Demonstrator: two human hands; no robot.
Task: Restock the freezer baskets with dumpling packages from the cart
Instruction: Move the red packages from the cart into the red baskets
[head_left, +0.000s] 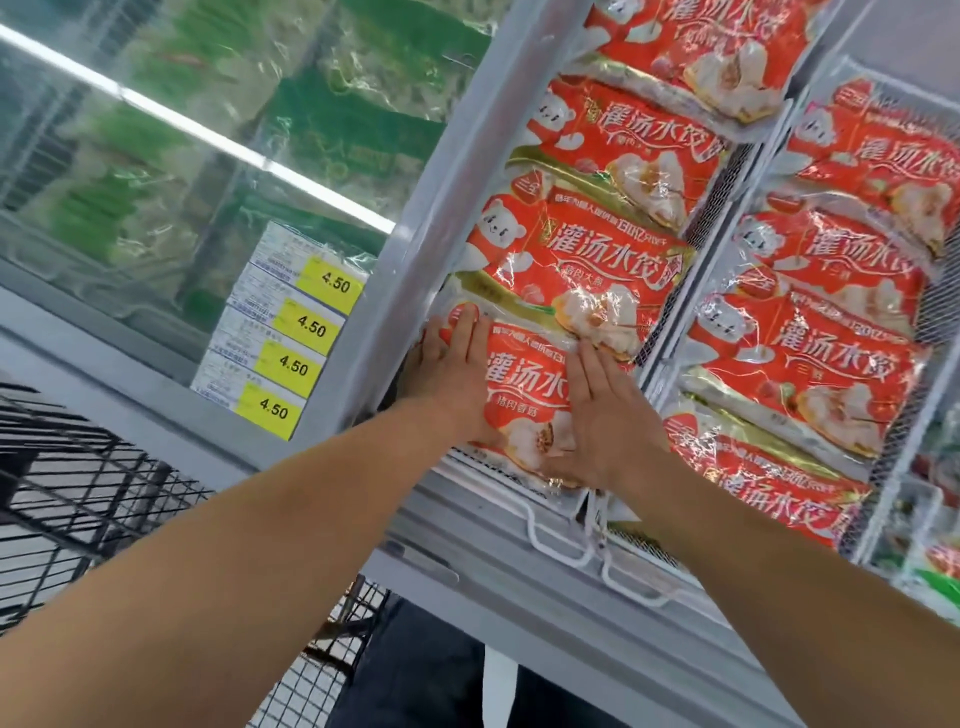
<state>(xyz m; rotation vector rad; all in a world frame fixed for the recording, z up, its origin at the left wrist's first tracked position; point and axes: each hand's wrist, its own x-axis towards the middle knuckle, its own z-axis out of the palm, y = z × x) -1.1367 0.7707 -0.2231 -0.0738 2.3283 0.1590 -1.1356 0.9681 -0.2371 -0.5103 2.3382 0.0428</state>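
Left hand (451, 366) and right hand (602, 415) are pressing flat, each grip spread, on a red dumpling package (524, 400) at the near end of the left freezer basket (558, 525) | bag is looking soft, crinkly, slippery, best held by its edges | both baskets are holding overlapping red packages; black cart (78, 467) is standing left.

Nearest dumpling package (524, 400) lies at near end of left freezer basket (558, 525), further packages overlapping in row behind it. Left hand (449, 371) and right hand (605, 415) flat on it. Second basket (883, 493) to right, likewise filled. Price tags (291, 332) left of baskets; cart (67, 478) near left.
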